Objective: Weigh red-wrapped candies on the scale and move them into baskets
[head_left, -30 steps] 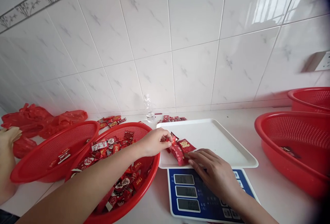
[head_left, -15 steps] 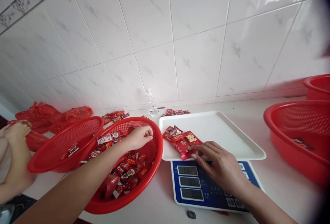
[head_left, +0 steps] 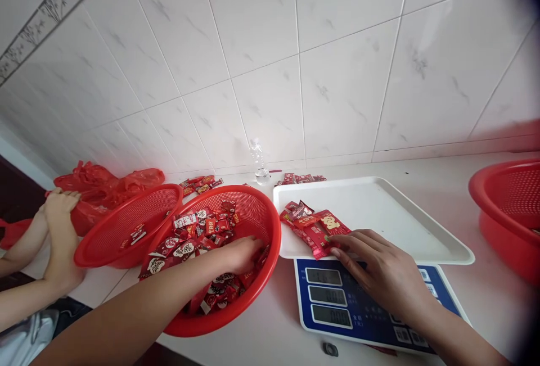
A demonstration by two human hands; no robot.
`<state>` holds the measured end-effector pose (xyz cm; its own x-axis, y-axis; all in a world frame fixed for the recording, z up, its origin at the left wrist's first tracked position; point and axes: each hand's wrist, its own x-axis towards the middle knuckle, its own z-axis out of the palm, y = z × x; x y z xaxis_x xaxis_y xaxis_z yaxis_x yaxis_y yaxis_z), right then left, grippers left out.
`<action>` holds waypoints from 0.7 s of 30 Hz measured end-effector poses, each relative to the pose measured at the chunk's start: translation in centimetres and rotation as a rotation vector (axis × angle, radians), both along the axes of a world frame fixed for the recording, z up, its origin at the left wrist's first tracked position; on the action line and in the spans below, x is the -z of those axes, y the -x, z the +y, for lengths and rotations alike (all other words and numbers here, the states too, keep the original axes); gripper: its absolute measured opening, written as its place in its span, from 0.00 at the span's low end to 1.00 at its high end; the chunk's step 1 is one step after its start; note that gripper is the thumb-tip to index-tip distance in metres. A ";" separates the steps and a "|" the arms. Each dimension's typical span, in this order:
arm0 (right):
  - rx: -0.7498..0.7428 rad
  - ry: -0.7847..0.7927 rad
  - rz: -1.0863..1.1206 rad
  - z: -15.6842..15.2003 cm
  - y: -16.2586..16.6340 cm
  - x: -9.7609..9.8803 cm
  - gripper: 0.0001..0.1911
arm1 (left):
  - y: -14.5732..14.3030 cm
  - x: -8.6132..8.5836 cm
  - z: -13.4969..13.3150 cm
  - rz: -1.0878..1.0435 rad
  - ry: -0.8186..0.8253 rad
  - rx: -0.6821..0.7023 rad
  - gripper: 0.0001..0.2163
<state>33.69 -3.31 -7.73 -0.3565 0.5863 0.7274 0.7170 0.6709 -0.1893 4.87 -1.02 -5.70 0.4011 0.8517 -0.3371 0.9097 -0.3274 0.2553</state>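
My left hand (head_left: 241, 254) reaches down into a red mesh basket (head_left: 257, 211) full of red wrapped candies (head_left: 198, 230); its fingers curl among the wrappers and their tips are hidden. My right hand (head_left: 382, 269) lies with fingers stretched out at the front edge of a white tray (head_left: 379, 214), fingertips touching a small pile of red candy packets (head_left: 314, 227). The tray sits on a blue digital scale (head_left: 333, 304) whose displays face me.
A second red basket (head_left: 126, 225) with a few candies stands left of the full one. Another person's hands (head_left: 59, 225) grip red plastic bags (head_left: 105, 177) at far left. A red basket (head_left: 506, 208) stands at right. A small clear bottle (head_left: 258, 161) and loose candies (head_left: 301, 178) lie by the tiled wall.
My left hand moved from the candy pile on the tray back over the full basket and down into the candies. My right hand stayed at the pile. The view shifted left.
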 end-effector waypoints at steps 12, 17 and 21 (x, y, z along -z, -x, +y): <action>-0.003 0.006 -0.008 0.1 -0.1 0.2 0.11 | -0.2 -1.3 1.5 -0.578 0.614 -0.247 0.13; 0.003 0.004 -0.012 0.0 -0.1 0.1 0.11 | -0.8 -0.2 1.5 -0.792 0.646 -0.566 0.13; -0.001 0.001 -0.012 0.1 0.0 0.0 0.12 | -1.4 -0.4 1.1 -0.789 0.540 -0.647 0.15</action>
<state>33.66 -3.23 -7.69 -0.3657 0.5869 0.7223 0.7187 0.6712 -0.1815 6.29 0.12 -5.27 0.2035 0.7961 -0.5699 0.3928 0.4668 0.7923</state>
